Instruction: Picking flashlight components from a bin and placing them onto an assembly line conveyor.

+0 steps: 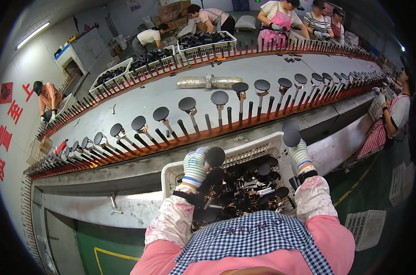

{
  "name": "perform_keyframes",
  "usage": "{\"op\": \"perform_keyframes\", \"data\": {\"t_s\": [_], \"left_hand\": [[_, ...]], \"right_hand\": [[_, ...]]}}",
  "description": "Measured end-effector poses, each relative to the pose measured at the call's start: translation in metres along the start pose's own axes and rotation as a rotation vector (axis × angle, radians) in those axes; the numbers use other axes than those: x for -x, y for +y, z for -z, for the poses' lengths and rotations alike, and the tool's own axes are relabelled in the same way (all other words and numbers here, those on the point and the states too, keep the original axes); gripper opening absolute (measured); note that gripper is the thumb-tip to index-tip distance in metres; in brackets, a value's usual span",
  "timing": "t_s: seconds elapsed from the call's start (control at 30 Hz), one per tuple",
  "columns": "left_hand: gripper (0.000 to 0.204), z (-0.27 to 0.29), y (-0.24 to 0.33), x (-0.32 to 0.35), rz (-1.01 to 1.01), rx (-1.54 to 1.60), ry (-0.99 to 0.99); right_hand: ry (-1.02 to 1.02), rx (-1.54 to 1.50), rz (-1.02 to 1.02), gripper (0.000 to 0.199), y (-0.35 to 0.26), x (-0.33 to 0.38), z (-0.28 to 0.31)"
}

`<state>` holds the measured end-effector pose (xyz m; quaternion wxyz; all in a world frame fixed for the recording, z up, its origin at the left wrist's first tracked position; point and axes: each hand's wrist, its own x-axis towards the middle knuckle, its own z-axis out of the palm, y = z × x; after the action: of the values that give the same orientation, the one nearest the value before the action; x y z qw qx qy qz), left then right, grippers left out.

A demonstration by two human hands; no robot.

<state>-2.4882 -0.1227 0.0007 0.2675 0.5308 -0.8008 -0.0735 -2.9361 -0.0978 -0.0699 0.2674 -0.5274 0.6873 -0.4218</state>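
My left hand [195, 167], in a striped knit glove, is closed at the left rim of the white plastic crate [171, 170]. A black disc-topped part [215, 156] sticks out from its fingers; the stem is hidden in the glove. On the crate's right side my right hand [300, 154], gloved alike, is closed on another disc-topped part [291, 133], its disc above the fingers. Below both hands the crate holds a jumble of similar parts [244, 190] with black discs and shiny metal or copper-coloured stems.
Ahead runs a curving rail [189, 139] of upright pins, many bearing disc-topped parts [187, 104]. Behind it a grey table [146, 98] carries a wrapped bundle [209, 82]. Co-workers [281, 23] stand across, near crates of black pieces [205, 41]. Another person [391, 110] works at right.
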Motion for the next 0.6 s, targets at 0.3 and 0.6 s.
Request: {"op": "perform_keyframes", "data": {"t_s": [0.3, 0.6], "left_hand": [[0.035, -0.032, 0.053, -0.025, -0.001, 0.025, -0.006], [0.044, -0.066, 0.085, -0.046, 0.001, 0.101, -0.073]], "right_hand": [[0.002, -0.433, 0.018, 0.024, 0.122, -0.05, 0.04], [0.031, -0.017, 0.042, 0.03, 0.102, -0.052, 0.091]]}}
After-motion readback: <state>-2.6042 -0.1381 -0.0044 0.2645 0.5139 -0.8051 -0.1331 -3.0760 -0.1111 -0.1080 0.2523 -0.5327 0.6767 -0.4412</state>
